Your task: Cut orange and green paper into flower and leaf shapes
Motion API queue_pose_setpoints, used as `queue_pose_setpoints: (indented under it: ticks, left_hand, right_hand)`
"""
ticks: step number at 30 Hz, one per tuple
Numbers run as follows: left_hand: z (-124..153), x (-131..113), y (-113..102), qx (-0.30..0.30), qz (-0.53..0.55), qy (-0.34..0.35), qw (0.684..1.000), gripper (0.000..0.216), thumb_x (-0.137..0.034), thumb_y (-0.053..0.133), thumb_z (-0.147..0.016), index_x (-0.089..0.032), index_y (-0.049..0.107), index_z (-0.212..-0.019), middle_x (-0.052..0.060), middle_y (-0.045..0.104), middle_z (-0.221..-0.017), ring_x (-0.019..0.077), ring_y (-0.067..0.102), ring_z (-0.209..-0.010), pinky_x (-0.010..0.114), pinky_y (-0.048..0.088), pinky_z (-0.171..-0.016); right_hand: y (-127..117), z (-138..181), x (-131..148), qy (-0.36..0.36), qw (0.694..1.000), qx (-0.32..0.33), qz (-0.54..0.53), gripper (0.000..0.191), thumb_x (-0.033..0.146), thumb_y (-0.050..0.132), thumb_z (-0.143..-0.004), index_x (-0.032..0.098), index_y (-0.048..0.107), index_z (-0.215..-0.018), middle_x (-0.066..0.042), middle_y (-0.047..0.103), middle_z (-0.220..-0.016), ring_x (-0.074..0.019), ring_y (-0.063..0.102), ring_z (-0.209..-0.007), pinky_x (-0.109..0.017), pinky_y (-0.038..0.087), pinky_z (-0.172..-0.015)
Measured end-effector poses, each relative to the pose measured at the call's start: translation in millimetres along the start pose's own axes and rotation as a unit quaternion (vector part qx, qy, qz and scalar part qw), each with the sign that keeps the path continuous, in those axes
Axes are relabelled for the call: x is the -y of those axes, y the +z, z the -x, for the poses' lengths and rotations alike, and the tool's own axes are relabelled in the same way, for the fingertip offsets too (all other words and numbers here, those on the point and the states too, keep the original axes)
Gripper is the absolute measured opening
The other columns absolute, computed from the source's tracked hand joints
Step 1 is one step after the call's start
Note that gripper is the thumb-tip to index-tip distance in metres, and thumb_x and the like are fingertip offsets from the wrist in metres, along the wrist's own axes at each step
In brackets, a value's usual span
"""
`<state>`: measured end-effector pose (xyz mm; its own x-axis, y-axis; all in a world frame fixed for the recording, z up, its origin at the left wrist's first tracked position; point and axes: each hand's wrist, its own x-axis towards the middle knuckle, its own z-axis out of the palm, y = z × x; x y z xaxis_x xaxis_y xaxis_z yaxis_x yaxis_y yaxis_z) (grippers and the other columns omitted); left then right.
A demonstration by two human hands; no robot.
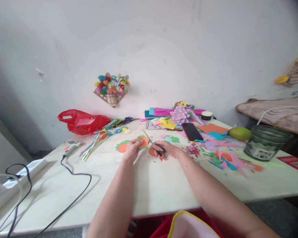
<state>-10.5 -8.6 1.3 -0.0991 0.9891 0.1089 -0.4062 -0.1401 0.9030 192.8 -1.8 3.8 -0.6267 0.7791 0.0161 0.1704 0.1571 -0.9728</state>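
Note:
My left hand (133,147) pinches an orange and green paper flower (142,141) by its left edge, above the middle of the table. In my right hand (169,149) is a pair of scissors (159,148) with black handles, its blades pointing up and left beside the flower's right edge. Another orange and green flower piece (122,146) lies on the table left of my left hand. Below the scissors sits an orange round piece (152,151), partly hidden by my right hand. Green and pale blue cut pieces (173,139) lie just beyond that hand.
A glue gun (71,148) with a black cord and a white power strip (27,172) are at left. A red plastic bag (83,122) stands behind. To the right are a phone (191,132), coloured scraps (228,158) and a green glass jar (265,142).

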Motion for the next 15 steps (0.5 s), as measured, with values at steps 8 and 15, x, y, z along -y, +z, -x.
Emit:
queue_pose_setpoints:
  ticks: [8,15]
  left_hand:
    - [0.4,-2.4,-2.4,0.016,-0.018,-0.007,1.0,0.029,-0.024,0.095,-0.043,-0.016,0.07,-0.055,0.004,0.069,-0.058,0.0137,0.06,-0.052,0.027,0.047,-0.058]
    - [-0.2,-1.4,-3.5,0.02,-0.033,0.0,0.999,0.028,-0.028,0.095,-0.045,-0.022,0.07,-0.055,0.004,0.07,-0.058,0.0182,0.063,-0.055,0.03,0.048,-0.06]
  right_hand:
    - [-1.6,0.3,1.6,0.002,1.0,0.008,0.018,0.034,0.051,0.062,-0.086,0.018,0.058,-0.08,0.001,0.064,-0.067,-0.0097,0.059,-0.043,-0.019,0.04,-0.035]
    - [-3.5,0.3,1.2,0.006,1.0,0.008,0.014,0.033,0.049,0.062,-0.087,0.017,0.059,-0.078,0.0,0.065,-0.065,-0.01,0.058,-0.044,-0.019,0.041,-0.035]
